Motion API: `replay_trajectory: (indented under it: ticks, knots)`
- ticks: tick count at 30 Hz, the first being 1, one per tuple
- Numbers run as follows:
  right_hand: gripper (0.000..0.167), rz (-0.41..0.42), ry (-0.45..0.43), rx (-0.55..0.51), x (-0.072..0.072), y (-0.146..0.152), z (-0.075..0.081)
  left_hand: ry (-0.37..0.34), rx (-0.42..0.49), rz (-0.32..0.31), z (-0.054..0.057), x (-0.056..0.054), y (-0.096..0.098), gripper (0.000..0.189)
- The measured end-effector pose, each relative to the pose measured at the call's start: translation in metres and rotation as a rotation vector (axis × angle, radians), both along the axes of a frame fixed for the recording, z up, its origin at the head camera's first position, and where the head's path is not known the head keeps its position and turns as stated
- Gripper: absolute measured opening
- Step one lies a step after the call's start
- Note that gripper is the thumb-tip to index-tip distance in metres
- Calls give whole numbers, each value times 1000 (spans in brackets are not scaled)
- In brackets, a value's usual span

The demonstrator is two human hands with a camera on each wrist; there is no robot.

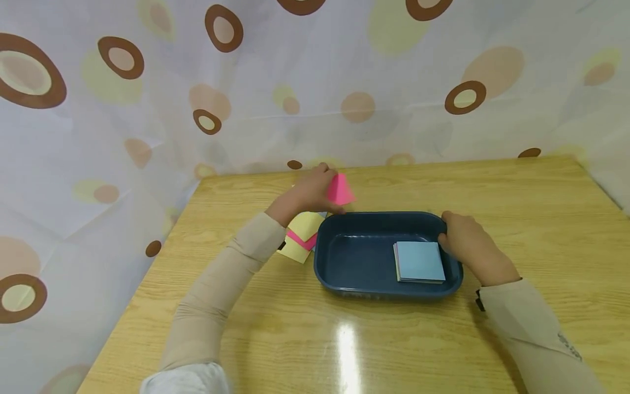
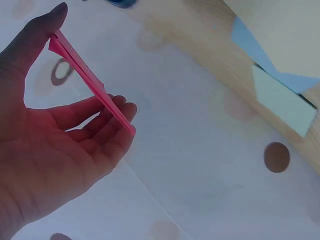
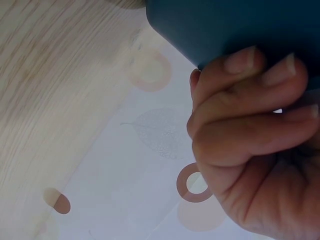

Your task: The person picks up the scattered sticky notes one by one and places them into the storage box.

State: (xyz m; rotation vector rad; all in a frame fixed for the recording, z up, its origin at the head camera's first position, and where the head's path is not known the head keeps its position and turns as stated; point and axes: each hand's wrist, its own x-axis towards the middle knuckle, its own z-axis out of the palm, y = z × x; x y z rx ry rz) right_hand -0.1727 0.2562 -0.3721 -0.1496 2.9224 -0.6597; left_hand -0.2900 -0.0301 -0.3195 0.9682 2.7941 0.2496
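Pink sticky notes are pinched between the thumb and fingers of my left hand, above the table behind the tray's left end. The left wrist view shows the pink notes edge-on, as a thin stack. My right hand grips the right rim of a dark blue tray, its fingers curled against the outer wall in the right wrist view. Inside the tray, at its right side, lies a neat stack of square notes, light blue on top. Loose yellow notes with pink and blue ones lie left of the tray.
The tray stands on a wood-grain table. A patterned sheet with brown rings hangs behind the table and along its left side. Part of the loose note pile is hidden under my left hand and forearm.
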Motion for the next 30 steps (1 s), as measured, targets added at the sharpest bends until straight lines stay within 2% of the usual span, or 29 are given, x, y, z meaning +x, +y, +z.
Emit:
replay_trajectory:
  ticks: [3, 6, 8, 12, 15, 19, 24, 30]
  knots:
    - [38, -1, -6, 0, -1, 0, 0, -52, -2, -81, 3, 15, 11, 85]
    - [41, -2, -18, -4, -1, 0, -1, -117, -48, -162, 1, 30, 22, 86]
    - [40, 1, -21, -6, -1, -1, -1, -135, -106, -206, -2, 40, 29, 85]
    - [37, 4, -14, -5, -1, 0, -2, -127, -274, -267, -14, 54, 47, 82]
    - [37, 4, -13, -6, -1, 0, -2, -121, -408, -289, -24, 60, 59, 84]
    - [40, -1, -15, -2, 0, 1, -2, -107, -523, -317, -35, 66, 73, 86]
    - [42, -8, -17, 2, -1, 1, -1, -105, -582, -339, -45, 73, 85, 88]
    - [42, -8, -17, 12, -3, 2, 0, -119, -586, -300, -48, 79, 90, 93]
